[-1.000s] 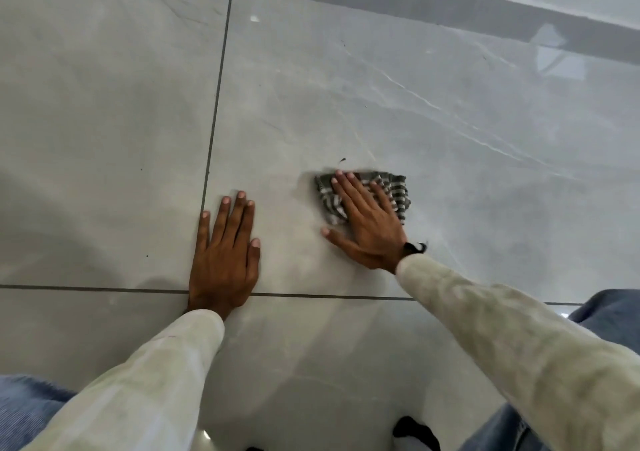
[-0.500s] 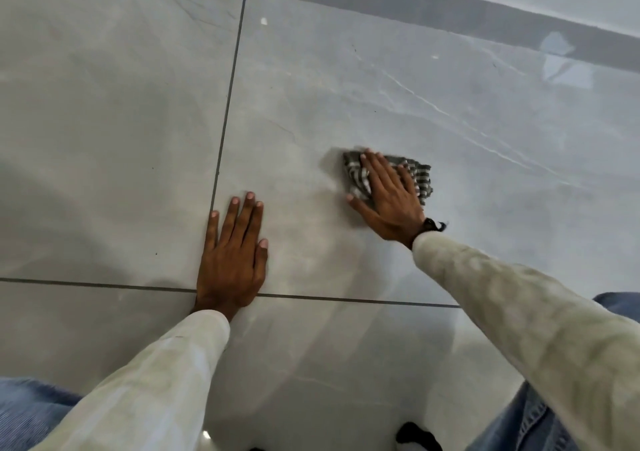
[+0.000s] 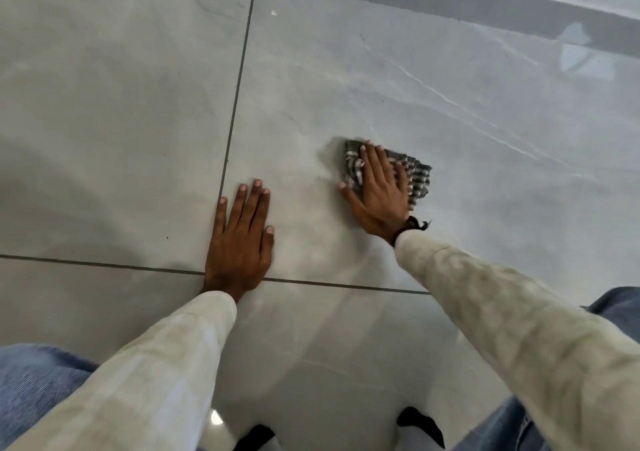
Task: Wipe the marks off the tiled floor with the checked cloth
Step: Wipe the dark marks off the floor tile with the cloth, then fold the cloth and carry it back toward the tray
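Note:
The checked cloth, grey with white stripes, lies bunched on a large glossy grey floor tile. My right hand presses flat on top of it, fingers spread and pointing away from me, hiding the cloth's middle. My left hand rests palm down on the bare floor to the left, its wrist over a grout line, holding nothing. A tiny dark speck sits on the tile left of that hand. No mark shows around the cloth.
A darker grey skirting and pale wall run along the far edge. Grout lines cross left of the left hand. My knees in blue jeans are at both lower corners, and dark socked toes show at the bottom.
My right hand slid the cloth away from me and slightly right over the dark mark, then drew it back a little. The dark mark by the cloth is no longer visible. My left hand stayed put.

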Demonstrator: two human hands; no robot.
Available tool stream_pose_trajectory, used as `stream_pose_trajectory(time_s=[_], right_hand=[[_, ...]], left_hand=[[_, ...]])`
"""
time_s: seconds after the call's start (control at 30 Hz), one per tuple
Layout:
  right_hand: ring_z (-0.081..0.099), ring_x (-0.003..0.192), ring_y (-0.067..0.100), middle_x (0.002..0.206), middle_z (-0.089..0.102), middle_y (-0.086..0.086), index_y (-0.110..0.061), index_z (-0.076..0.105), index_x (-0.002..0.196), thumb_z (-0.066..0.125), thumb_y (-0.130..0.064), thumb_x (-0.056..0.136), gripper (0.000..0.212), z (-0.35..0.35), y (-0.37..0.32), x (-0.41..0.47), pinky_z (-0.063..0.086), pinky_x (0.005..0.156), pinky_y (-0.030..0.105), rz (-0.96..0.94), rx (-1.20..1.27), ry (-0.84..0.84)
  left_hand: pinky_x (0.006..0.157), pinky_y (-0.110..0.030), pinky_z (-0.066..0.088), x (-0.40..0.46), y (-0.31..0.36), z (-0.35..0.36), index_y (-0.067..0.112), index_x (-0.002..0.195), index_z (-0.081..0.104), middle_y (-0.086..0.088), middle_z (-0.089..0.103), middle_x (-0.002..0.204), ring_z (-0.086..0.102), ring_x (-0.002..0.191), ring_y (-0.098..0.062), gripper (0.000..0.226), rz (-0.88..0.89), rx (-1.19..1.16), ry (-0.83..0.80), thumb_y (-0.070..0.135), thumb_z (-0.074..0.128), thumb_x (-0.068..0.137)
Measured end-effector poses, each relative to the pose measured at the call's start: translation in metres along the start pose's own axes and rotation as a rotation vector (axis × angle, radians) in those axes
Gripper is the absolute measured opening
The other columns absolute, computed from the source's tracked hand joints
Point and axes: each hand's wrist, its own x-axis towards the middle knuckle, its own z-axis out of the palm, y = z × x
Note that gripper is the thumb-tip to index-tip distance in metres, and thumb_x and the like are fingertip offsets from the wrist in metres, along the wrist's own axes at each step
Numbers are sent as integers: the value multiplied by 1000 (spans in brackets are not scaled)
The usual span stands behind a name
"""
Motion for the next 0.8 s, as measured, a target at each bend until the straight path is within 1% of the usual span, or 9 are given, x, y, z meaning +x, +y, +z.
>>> stream_pose_trajectory(time_s=[0.17,0.27,0.4,0.47,0.53,0.63,0.7,0.73,0.8], right_hand=[[21,165,17,177,26,0,-18,30,167,48,-52,104,74,4,-14,-63,22,132,51,-291,-41,-40],[37,159,23,171,40,4,-13,43,161,60,-26,100,65,1,-7,-103,37,124,51,-305,-30,-38],[62,137,36,147,67,15,-7,66,141,66,-5,89,52,-15,-32,-123,52,107,51,-94,154,-152],[66,125,40,133,74,18,-9,71,130,60,-13,97,35,-50,-50,-115,52,100,44,144,409,-346],[71,112,38,116,79,20,-7,76,112,60,-26,102,27,-96,-69,-113,55,96,42,428,754,-469],[70,81,29,88,74,11,-10,73,89,62,-36,104,32,-178,-102,-122,55,78,33,641,1116,-512],[67,72,27,86,71,13,-10,71,91,62,-30,104,26,-252,-125,-133,56,71,31,691,1231,-559],[68,77,30,92,71,17,-6,72,99,62,-26,104,23,-287,-136,-138,58,75,34,701,1293,-590],[67,98,35,109,69,23,2,71,125,64,-33,104,42,-372,-160,-154,56,96,45,714,1420,-665]], left_hand=[[137,-57,15,0,1,-7,16,173,13,-4,10,184,10,171,-25,70,2,3,-5,32,34,107],[137,-57,16,-1,4,-12,16,173,15,-4,12,184,13,171,-25,69,-18,2,-25,32,33,108],[137,-59,13,0,11,-37,11,172,16,-10,9,183,11,170,-31,70,-41,-2,-183,31,35,108],[137,-55,12,6,18,-67,11,172,16,-11,3,183,8,171,-32,72,-92,-60,-369,31,41,107],[135,-47,21,3,38,-116,11,168,31,-12,20,181,24,167,-30,65,-299,-307,-515,29,47,108],[119,-42,48,-19,76,-207,13,147,64,-17,67,151,64,139,-32,43,-485,-671,-408,27,51,108],[109,-43,56,-41,100,-276,10,134,72,-16,78,133,73,124,-31,36,-497,-775,-316,26,53,108],[105,-42,57,-49,111,-309,10,131,74,-14,80,128,75,118,-29,35,-522,-834,-273,26,54,108],[91,-33,59,-64,130,-392,13,125,77,-6,83,112,78,97,-14,31,-596,-955,-217,28,56,107]])
